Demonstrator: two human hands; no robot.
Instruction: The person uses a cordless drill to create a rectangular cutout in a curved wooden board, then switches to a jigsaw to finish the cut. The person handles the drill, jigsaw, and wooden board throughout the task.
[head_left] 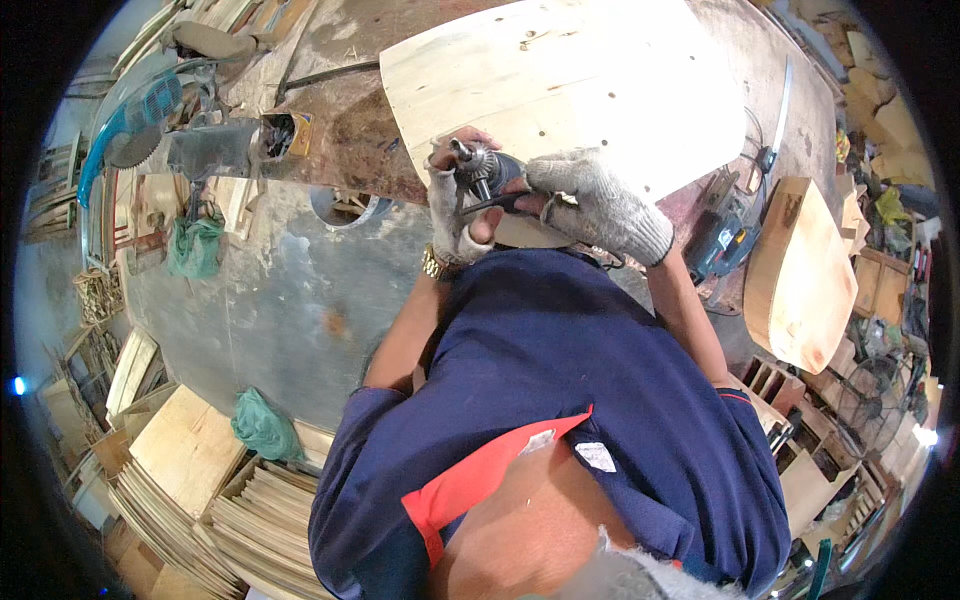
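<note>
Both my hands wear grey knit gloves and meet in front of my chest over a power drill (497, 178). My right hand (600, 205) is wrapped around the drill's dark body. My left hand (447, 208), with a gold wristwatch below it, grips the metal chuck (478, 160), and its bare fingertips close around it. The chuck points up toward a pale curved plywood panel (560, 80) with several small holes, which lies on the stained workbench (340, 120) just beyond my hands. The panel's near edge is hidden behind my hands.
A mitre saw (160, 135) with a blue guard stands at the bench's left end. A blue power tool (725, 235) and a second curved wood piece (800, 270) lie to the right. Veneer stacks (200, 490), green cloths (265, 425) and a fan (880, 400) stand on the concrete floor.
</note>
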